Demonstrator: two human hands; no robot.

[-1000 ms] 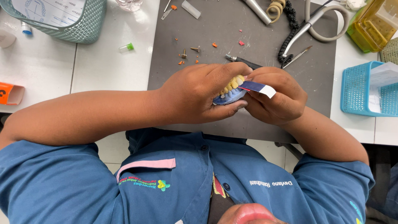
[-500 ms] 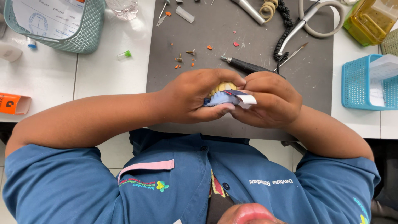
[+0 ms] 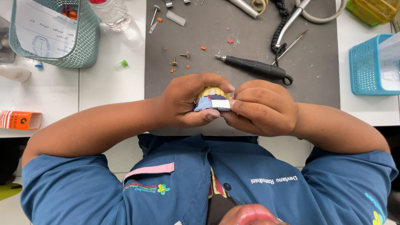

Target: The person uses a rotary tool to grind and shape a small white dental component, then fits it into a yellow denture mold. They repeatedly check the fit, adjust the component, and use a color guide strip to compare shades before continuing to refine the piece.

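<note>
My left hand (image 3: 185,104) is wrapped around a dental model (image 3: 209,92) with yellowish teeth and a blue base, held just above the near edge of the dark grey mat (image 3: 250,41). My right hand (image 3: 262,109) pinches a small dark strip with a white end (image 3: 221,103) and presses it flat against the front of the model. The two hands touch each other around the model, and fingers hide most of it.
A black handpiece (image 3: 254,67) with a coiled cord lies on the mat behind my hands, among small burs and orange crumbs (image 3: 179,62). A teal basket (image 3: 79,46) with paper and a plastic bottle (image 3: 109,12) stand far left, an orange tube (image 3: 18,120) left, a blue basket (image 3: 368,66) right.
The strip in my right hand stuck out to the right; it now lies against the model's front. Both hands stayed close together over the mat's near edge.
</note>
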